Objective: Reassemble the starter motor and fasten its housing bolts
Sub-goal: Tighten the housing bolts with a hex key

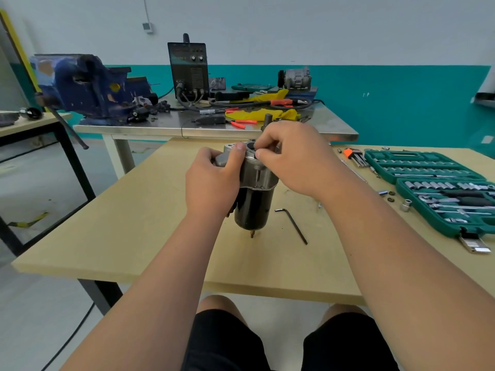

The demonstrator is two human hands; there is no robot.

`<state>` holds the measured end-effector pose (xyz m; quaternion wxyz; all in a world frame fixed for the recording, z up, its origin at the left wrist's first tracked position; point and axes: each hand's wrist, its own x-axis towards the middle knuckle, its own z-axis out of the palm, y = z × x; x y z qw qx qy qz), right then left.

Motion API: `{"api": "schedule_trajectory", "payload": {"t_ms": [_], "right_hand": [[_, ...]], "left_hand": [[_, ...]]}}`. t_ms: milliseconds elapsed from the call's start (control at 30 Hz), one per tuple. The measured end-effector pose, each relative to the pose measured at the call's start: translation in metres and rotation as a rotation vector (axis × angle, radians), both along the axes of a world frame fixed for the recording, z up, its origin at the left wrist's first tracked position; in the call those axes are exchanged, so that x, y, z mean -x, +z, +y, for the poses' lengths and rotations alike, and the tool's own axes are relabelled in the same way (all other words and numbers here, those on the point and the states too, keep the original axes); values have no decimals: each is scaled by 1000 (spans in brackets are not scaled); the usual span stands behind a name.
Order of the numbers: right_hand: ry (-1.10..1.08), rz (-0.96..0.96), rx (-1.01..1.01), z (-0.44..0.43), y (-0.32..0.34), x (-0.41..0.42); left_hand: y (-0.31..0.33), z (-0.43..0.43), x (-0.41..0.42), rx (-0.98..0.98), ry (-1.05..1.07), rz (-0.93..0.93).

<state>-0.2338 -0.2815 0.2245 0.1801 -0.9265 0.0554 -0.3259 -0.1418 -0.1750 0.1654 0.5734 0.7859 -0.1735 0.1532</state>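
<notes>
The starter motor (253,202) lies on the wooden table (134,223), its black cylindrical body toward me and its grey metal housing at the far end. My left hand (214,180) grips the housing's left side, thumb on top. My right hand (292,156) reaches over the housing from the right, fingertips pinching a small part at its top; the part itself is mostly hidden. A housing bolt (257,174) shows in the grey casing below my fingers. A black hex key (293,223) lies on the table just right of the motor.
An open green socket set (439,188) fills the table's right side, with a folding hex key set (355,156) and loose sockets (405,204) beside it. Behind stands a metal bench (171,127) with a blue vise (91,89), a welder (188,70), pliers and yellow gloves.
</notes>
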Motion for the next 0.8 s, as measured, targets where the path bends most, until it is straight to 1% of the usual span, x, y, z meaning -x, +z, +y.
{"api": "schedule_trajectory", "payload": {"t_ms": [100, 200, 300, 500, 633, 800], "right_hand": [[3, 33, 7, -2, 1, 0], [-12, 14, -11, -5, -3, 2], [-29, 13, 13, -5, -6, 5], [16, 34, 48, -2, -8, 10], [10, 0, 83, -1, -11, 9], [-17, -38, 17, -5, -18, 10]], "left_hand": [[0, 1, 0, 8, -6, -10], [0, 0, 0, 0, -1, -7], [1, -3, 0, -6, -5, -20], [-1, -1, -1, 25, -48, -48], [-6, 7, -5, 3, -169, -61], [-9, 15, -6, -10, -298, -81]]}}
